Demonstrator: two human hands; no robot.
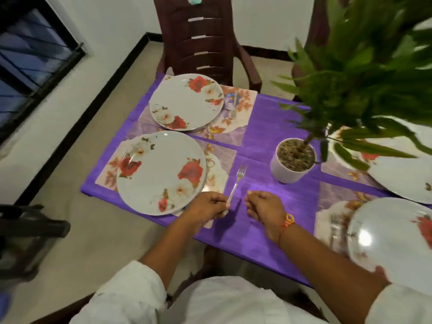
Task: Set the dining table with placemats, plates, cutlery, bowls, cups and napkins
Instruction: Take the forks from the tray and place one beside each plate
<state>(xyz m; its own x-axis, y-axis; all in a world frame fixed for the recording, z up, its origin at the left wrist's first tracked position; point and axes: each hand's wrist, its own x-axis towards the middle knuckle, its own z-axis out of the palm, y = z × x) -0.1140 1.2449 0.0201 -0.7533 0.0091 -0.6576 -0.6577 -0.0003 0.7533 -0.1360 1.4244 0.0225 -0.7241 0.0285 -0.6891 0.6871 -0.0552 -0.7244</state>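
Observation:
My left hand point(207, 205) grips the handle end of a silver fork point(237, 181), whose tines point away from me over the purple tablecloth point(268, 118). The fork lies just right of the near-left floral plate point(161, 171), which sits on a placemat point(218, 174). My right hand point(263, 204) hovers beside the fork with its fingers loosely curled and holds nothing. A second floral plate point(185, 101) rests on the far-left placemat point(243, 120), with cutlery point(234, 106) to its right. On the right, a plate point(392, 237) has a fork point(334, 226) to its left.
A white pot point(288, 170) with a leafy plant point(364, 73) stands mid-table and hides part of the far-right plate point(404, 183). A dark brown chair point(201, 40) stands at the far end. A window point(30, 61) is at the left, above the floor point(70, 160).

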